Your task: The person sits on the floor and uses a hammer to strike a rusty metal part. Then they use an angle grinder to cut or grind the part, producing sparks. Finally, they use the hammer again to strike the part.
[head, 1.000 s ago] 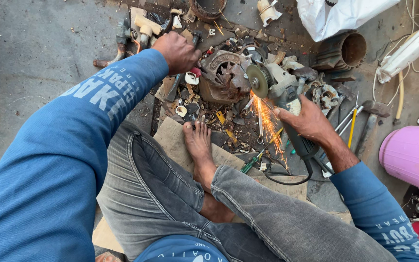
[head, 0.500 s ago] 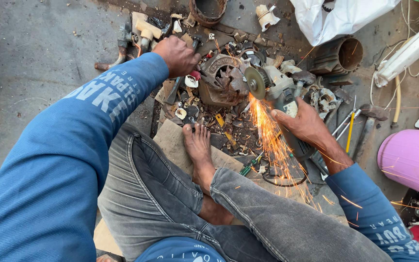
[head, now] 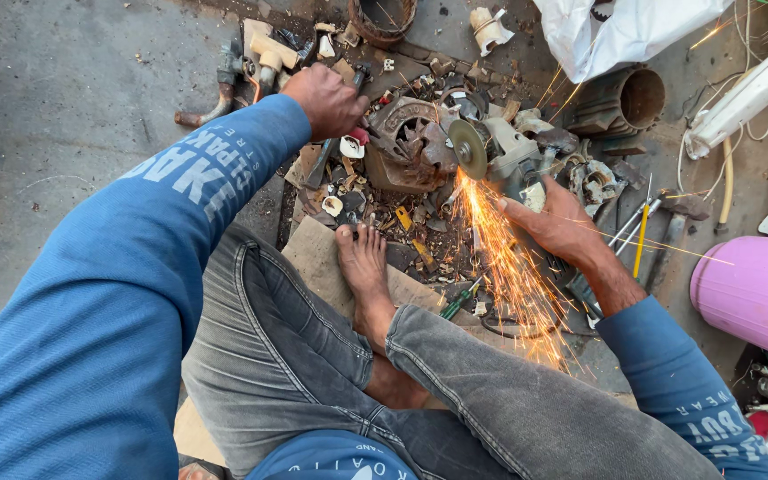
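Left hand, at 11 o'clock from the frame centre, is clenched over the edge of scrap beside the motor housing; what the fingers grasp cannot be told. The housing, rusty brown, lies on the floor among loose scrap, just to the hand's 3 o'clock. A bare foot rests on cardboard at 6 o'clock from the housing, toes near the debris. The grinder sits at the housing's 3 o'clock; its disc touches the housing's right side. Sparks stream from the contact towards 5 o'clock. Right hand is wrapped around the grinder's body, fingers closed on it. Screwdrivers lie at 3 o'clock of that hand. A rusty pipe lies at 1 o'clock, a white bag above it. A pink drum stands at far right, well apart.
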